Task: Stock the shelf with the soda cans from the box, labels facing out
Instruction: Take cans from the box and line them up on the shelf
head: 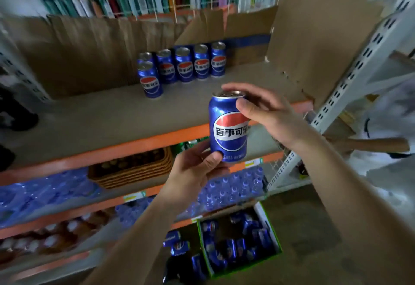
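Both hands grip one upright soda can [228, 127]: left hand [195, 172] at 6 o'clock, right hand [267, 114] at 2 (label outward).

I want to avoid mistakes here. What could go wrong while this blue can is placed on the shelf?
1. The blue soda can is held by left hand and right hand only at its ends; it might slip.
2. Six blue cans on the shelf stand close together; a nudge could topple them.
3. Its label may turn away.

Wicker basket [132, 170] below — water bottles [231, 191] beside it.
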